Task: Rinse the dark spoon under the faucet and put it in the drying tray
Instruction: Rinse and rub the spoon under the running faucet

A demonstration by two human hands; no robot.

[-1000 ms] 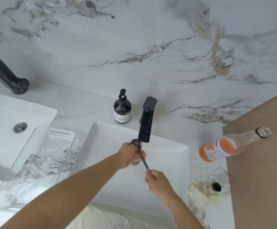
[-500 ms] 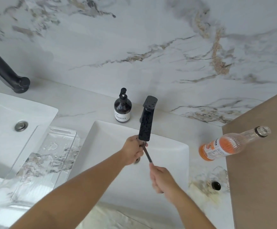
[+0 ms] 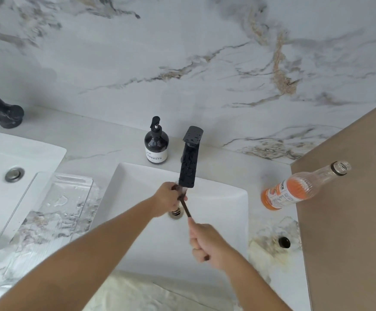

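While the water runs from the flat black faucet (image 3: 189, 162), the person holds the dark slim-handled spoon (image 3: 185, 208) slanting across the white rectangular sink basin (image 3: 225, 198), its bowl end up under the spout and its handle end down in the right hand (image 3: 207, 242). That hand is clenched round the handle, the tip poking out below the fist. The left hand (image 3: 165, 202) is cupped at the bowl end, its fingers (image 3: 179, 195) closed on the spoon's head right in the stream; the bowl itself is hidden behind them. Compared with a second ago, the spoon's head has gone from just beside the spout to directly beneath it, and the right hand has slid back toward me, so more of the handle shows between the two hands. To my eye that means the rinse is properly under way, with the left fingers rubbing the bowl clean. The clear ribbed plastic drying tray (image 3: 54, 205) lies on the marble table (image 3: 92, 149) to the left of the basin, wet but with no spoon in it, so the placing step is not yet done.
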